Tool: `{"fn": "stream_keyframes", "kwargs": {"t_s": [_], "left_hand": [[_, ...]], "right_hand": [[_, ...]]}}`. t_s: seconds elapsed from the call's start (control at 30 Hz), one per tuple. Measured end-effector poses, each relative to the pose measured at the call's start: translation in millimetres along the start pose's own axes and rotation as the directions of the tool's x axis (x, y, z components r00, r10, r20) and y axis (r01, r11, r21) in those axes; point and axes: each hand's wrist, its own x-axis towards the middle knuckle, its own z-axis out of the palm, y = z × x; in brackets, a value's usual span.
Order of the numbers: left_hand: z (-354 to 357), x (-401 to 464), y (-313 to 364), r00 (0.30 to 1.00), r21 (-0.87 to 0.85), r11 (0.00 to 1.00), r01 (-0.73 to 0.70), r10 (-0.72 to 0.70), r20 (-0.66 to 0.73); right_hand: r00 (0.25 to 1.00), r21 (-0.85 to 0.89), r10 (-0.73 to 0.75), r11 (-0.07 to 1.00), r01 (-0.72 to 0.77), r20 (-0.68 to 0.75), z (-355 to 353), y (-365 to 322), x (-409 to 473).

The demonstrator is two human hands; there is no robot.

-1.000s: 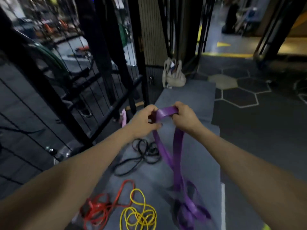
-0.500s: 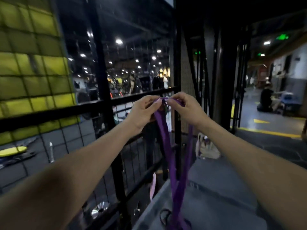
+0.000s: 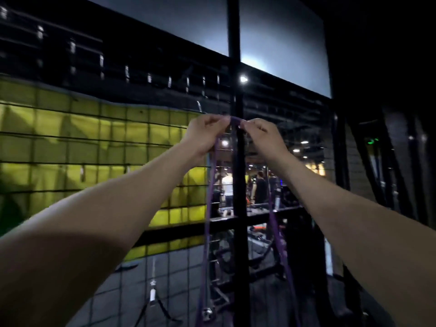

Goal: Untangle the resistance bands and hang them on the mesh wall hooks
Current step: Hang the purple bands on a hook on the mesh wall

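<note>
Both arms now reach up, not down over the floor mat as a second ago: left hand (image 3: 204, 132) and right hand (image 3: 258, 133) each keep a pinching grip on the top of the purple band (image 3: 234, 119), whose two strands hang free below. The loop sits against the mesh wall (image 3: 113, 147) by the black post (image 3: 238, 67); hook not discernible, so hanging looks imminent, not done.

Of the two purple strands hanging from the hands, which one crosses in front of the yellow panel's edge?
The left strand, hanging below the left hand: it runs down along the yellow panel's right edge. The right strand, below the right hand, hangs against the dark gym background.
</note>
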Motion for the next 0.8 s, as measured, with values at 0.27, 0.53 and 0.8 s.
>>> {"fn": "stream_keyframes", "kwargs": {"t_s": [0.27, 0.53, 0.8], "left_hand": [[-117, 25, 25, 0.992, 0.043, 0.998, 0.039, -0.034, -0.121], [-214, 15, 9, 0.980, 0.271, 0.942, 0.196, -0.178, -0.089], [-303, 9, -27, 0.962, 0.534, 0.816, 0.220, -0.092, -0.256]], "right_hand": [[0.999, 0.167, -0.034, 0.986, 0.028, 0.032, 124, -27, 39], [0.986, 0.278, 0.150, 0.946, -0.166, 0.078, 230, -11, 47], [0.910, 0.352, 0.288, 0.853, -0.386, 0.299, 317, 5, 21]]}}
